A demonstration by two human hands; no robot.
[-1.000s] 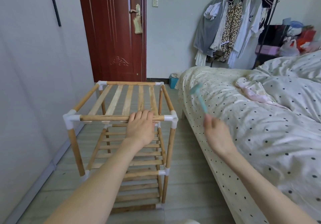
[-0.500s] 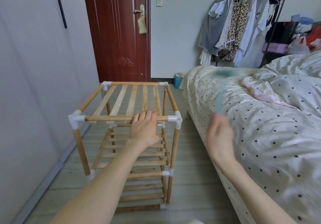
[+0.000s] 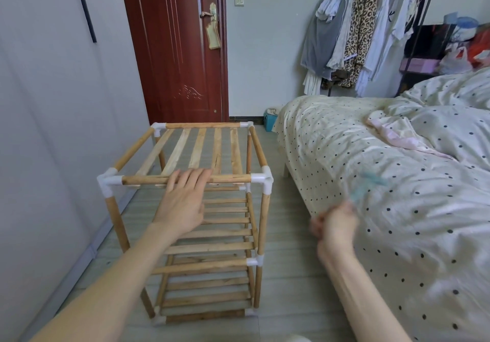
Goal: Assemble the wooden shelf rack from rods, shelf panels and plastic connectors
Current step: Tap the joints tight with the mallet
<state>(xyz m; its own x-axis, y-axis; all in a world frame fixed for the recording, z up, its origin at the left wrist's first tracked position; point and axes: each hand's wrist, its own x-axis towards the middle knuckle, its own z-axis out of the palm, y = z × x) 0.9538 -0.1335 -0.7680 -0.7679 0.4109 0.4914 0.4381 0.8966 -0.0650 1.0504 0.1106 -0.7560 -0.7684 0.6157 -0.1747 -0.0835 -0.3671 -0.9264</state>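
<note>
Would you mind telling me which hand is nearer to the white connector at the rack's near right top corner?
Left. The left hand rests on the front top rod leading to that white connector; the right hand is lower, off the rack, beside the bed.

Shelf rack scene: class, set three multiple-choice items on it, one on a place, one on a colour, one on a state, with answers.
1. Where does the left hand rest?
A. on the bed
B. on the rack's top front rod
C. on the door handle

2. What colour are the corner connectors?
A. white
B. black
C. red

3. How does the shelf rack stand?
A. upside down on the bed
B. in loose parts
C. upright on the floor

Answers: 1 B, its fingers lie over that rod. 2 A, all visible joints are white. 3 C, its legs meet the floor.
</note>
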